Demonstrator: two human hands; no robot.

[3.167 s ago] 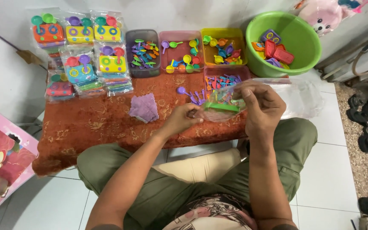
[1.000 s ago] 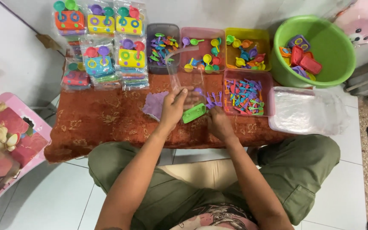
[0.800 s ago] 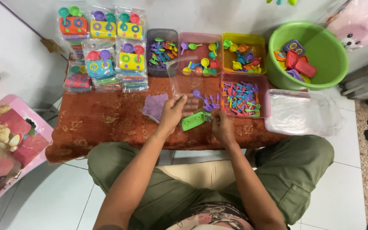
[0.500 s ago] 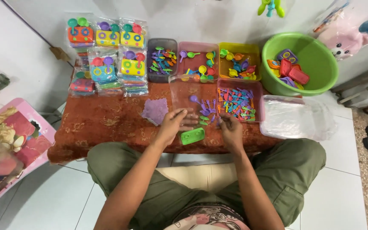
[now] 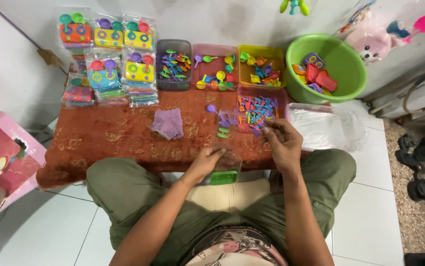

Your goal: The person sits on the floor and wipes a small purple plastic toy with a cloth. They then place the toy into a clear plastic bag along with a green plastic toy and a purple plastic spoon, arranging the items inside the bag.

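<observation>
Under left hand [image 5: 207,161]: green toy [image 5: 224,177], long axis sideways

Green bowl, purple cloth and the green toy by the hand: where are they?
green bowl [image 5: 346,69], head view, inner right wall.
purple cloth [image 5: 168,123], head view, its middle.
green toy [image 5: 224,177], head view, its front edge, under the left hand [image 5: 206,160].

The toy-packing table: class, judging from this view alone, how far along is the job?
Done: sealed toy packs are stacked at the table's far left. In hand: the left hand holds a clear bag with a green piece at the table edge, while the right hand picks at the pink tray. Left: the trays and the green basin hold loose pieces.
</observation>
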